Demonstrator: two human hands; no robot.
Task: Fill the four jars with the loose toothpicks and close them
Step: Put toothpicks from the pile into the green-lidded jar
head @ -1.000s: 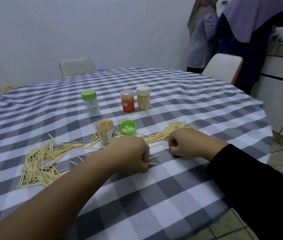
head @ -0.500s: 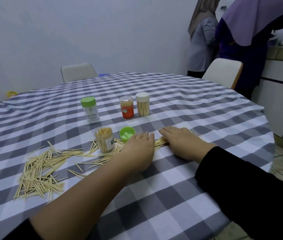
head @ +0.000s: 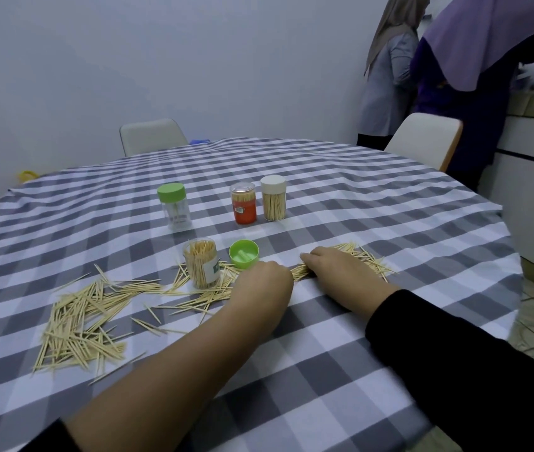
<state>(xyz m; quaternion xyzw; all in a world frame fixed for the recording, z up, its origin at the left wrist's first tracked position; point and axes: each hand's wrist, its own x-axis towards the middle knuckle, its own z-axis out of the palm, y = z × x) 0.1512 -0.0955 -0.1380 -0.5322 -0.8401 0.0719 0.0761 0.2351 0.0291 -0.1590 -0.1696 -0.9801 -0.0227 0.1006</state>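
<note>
1. The left hand is laid palm-down on the table, its fingers curled over a small bunch of toothpicks; whether the bunch is actually pinched cannot be told from this view
2. The right hand is laid flat just beside it, with its fingers stretched out toward the left hand and pressed onto the right-hand spread of toothpicks; nothing is seen to be gripped
3. A short bundle of toothpicks is seen in the gap between the two hands
4. An open jar, packed upright with toothpicks, is stood just left of the left fingers, and a green lid is laid upside down just beyond them, beside that jar
5. A large loose pile of toothpicks is scattered well to the left of both hands, with strays trailing toward the open jar
6. Farther beyond the fingers, three capped jars are stood: a green-lidded jar holding only a few toothpicks, an orange jar with a clear cap, and a white-lidded jar filled with toothpicks; the last two are nearly touching
7. A black sleeve is worn on the right arm; the left forearm is bare
</note>
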